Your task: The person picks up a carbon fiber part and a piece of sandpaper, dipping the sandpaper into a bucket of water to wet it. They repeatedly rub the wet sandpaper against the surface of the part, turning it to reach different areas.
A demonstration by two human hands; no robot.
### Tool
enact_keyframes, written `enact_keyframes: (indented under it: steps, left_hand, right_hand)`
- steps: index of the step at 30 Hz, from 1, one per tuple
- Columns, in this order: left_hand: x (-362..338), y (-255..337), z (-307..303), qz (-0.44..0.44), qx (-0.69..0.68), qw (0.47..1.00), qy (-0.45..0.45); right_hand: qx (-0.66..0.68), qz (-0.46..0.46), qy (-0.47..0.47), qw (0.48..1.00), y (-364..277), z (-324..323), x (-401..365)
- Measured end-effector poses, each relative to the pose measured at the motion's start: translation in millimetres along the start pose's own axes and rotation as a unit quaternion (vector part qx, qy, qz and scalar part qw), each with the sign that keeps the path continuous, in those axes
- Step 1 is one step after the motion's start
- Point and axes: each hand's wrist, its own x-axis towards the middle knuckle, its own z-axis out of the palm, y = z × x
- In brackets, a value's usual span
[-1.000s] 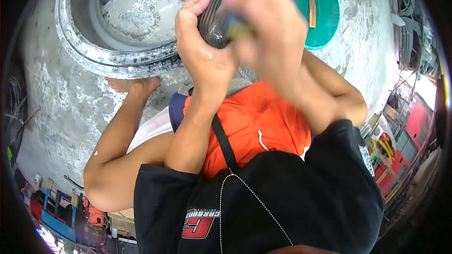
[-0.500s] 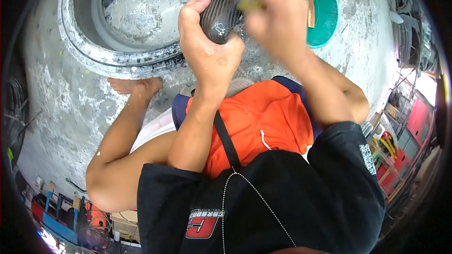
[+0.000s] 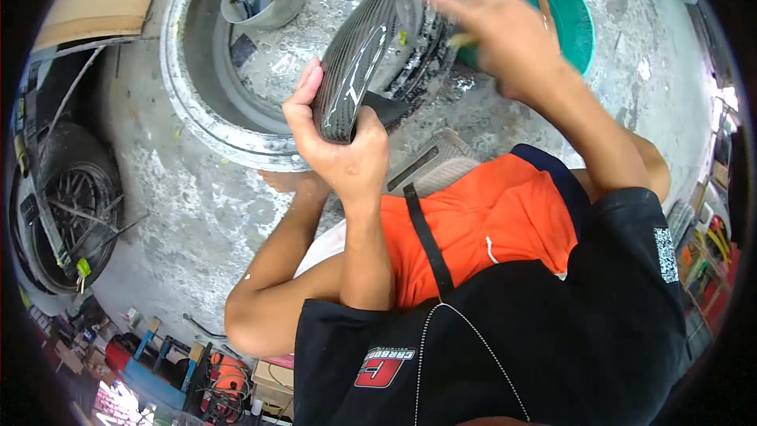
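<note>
My left hand [image 3: 344, 154] grips the lower end of a glossy black carbon-fibre part [image 3: 347, 83], thumb on one side and fingers on the other. The curved part stands tilted, with white glints and wet-looking marks on its surface. Near its upper end is my right hand [image 3: 505, 35], blurred, with the index finger stretched toward the part. Under that hand's curled fingers shows a small yellowish-green piece [image 3: 461, 39], too smeared to name. Behind the part lies a large tyre-like ring [image 3: 185, 99] with a whitish, worn rim.
A grey bucket [image 3: 284, 12] holding dark flat pieces stands inside the ring. At the upper right is a green basin [image 3: 579, 28] with a brown strip in it. A spoked wheel [image 3: 75, 189] leans at the left. Tools and cables [image 3: 225, 386] lie at the lower left.
The view has shifted, bringing the bucket and wheel into sight. My right hand has moved off the part's face toward its upper right, uncovering more of it. My left hand keeps its grip.
</note>
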Motion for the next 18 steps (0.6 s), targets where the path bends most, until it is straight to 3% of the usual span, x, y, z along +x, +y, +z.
enact_keyframes:
  steps: [2,5,7,8,10,11,13,15,16,18]
  left_hand:
    - [4,2,-7,-0.105,-0.07,0.992,0.007]
    - [10,8,-11,-0.195,-0.132,0.972,0.008]
    - [10,12,-12,-0.271,-0.195,0.943,0.016]
    - [11,12,-13,-0.268,-0.19,0.944,0.02]
    - [12,12,-14,-0.299,-0.216,0.929,0.01]
    - [13,15,-12,-0.297,-0.194,0.935,0.014]
    - [14,9,-9,-0.268,-0.165,0.949,0.016]
    - [14,6,-6,-0.238,-0.11,0.965,0.005]
    - [13,5,-3,-0.241,-0.113,0.964,0.01]
    - [12,5,4,-0.154,-0.054,0.987,-0.008]
  right_hand:
    - [-0.015,0.079,0.062,0.995,77,28,-6]
    - [-0.045,0.224,-0.032,0.973,142,62,-29]
    - [-0.077,0.179,-0.104,0.975,161,84,-50]
    - [-0.073,0.174,-0.103,0.977,169,96,-60]
    - [-0.066,0.131,-0.033,0.989,177,111,-75]
    - [-0.039,0.169,-0.047,0.984,167,95,-64]
    - [0.114,0.237,0.081,0.961,141,59,-41]
    - [0.228,0.073,0.184,0.953,106,16,-16]
    - [0.222,-0.004,0.183,0.958,80,-8,-6]
    - [0.21,-0.133,0.162,0.955,40,-31,8]
